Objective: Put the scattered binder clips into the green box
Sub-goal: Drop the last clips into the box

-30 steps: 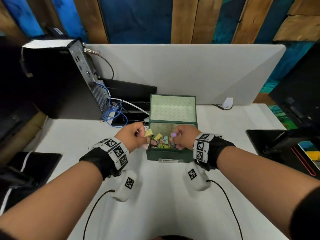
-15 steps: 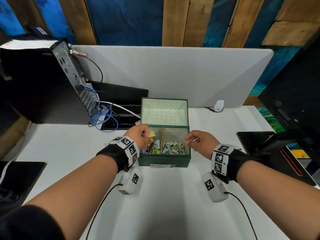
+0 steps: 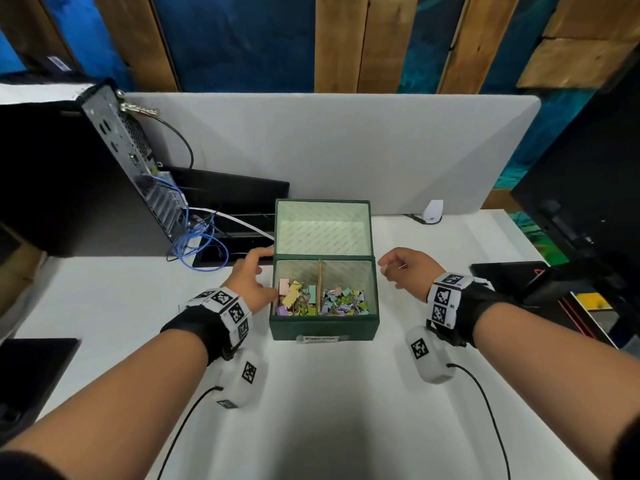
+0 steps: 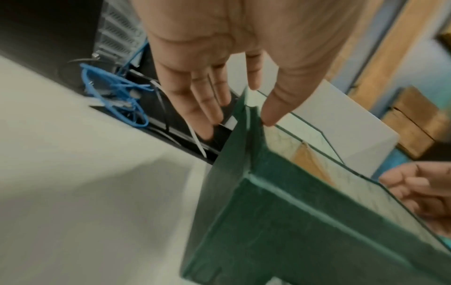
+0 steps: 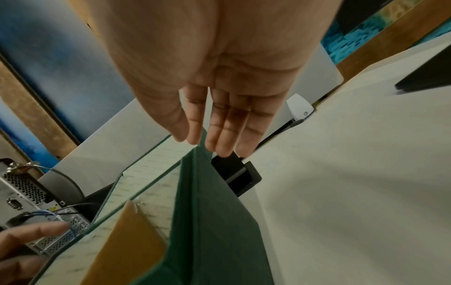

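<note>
The green box (image 3: 323, 327) stands mid-table with its lid (image 3: 322, 226) raised upright behind it. A cardboard divider (image 3: 320, 282) splits it in two, and coloured binder clips (image 3: 298, 301) lie in both compartments. My left hand (image 3: 252, 275) is at the box's back-left corner. In the left wrist view its fingers (image 4: 207, 123) are straight and empty, with the thumb close to the box (image 4: 292, 221) edge. My right hand (image 3: 405, 268) hovers just right of the box. The right wrist view shows its fingers (image 5: 227, 135) extended and holding nothing above the box (image 5: 214, 221) corner.
A computer tower (image 3: 131, 161) with blue cables (image 3: 197, 244) stands at the back left. A grey partition (image 3: 329, 143) lines the table's far edge, with a small white device (image 3: 433, 211) at its foot. Dark flat items lie at the right (image 3: 512, 278) and left (image 3: 31, 368) edges.
Both hands held clips over the box a second ago. The right let go and pulled out first, then the left. Both are now empty beside the box.
</note>
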`<state>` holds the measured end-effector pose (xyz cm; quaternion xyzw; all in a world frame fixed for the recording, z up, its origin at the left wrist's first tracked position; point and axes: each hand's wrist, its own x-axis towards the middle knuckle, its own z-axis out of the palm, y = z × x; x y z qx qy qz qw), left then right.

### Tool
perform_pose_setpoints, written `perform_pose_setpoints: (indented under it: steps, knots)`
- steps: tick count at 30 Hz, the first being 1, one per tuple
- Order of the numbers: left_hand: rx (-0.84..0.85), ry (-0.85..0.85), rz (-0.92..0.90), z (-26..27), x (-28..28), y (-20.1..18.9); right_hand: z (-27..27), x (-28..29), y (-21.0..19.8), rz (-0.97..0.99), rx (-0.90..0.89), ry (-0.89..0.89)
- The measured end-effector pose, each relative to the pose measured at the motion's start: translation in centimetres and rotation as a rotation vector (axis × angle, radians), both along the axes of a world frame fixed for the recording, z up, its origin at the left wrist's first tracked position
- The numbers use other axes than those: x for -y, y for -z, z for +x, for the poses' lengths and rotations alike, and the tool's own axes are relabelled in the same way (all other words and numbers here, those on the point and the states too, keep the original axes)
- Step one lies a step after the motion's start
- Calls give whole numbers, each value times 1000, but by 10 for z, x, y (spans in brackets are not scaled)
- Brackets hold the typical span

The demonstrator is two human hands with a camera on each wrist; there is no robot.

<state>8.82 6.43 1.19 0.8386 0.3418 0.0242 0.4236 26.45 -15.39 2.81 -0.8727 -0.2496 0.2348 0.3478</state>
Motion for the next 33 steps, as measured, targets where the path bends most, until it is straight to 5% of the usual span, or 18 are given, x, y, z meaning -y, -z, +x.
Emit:
perform_pose_setpoints:
  steps: [6, 12, 16, 24, 29, 33]
  knots:
    - [-1, -59, -339, -1, 0, -2, 5, -24, -8, -98, -46, -43]
    - [-17, -77, -341, 0, 2, -3, 12, -43, -4, -92, -122, 40]
    - [-46, -66, -331, -2, 3, -4, 17, -49, -5, 45, -399, 187]
    - [-59, -68, -326, -9, 7, -1, 15, -48, -15, 162, -548, 90]
    - [-39, -48, -367, -14, 7, 2, 20, -45, -41, 342, -442, 150]
    - [-59, -113, -488, -23, -2, 5, 14, -30, -45, 252, -152, 46]
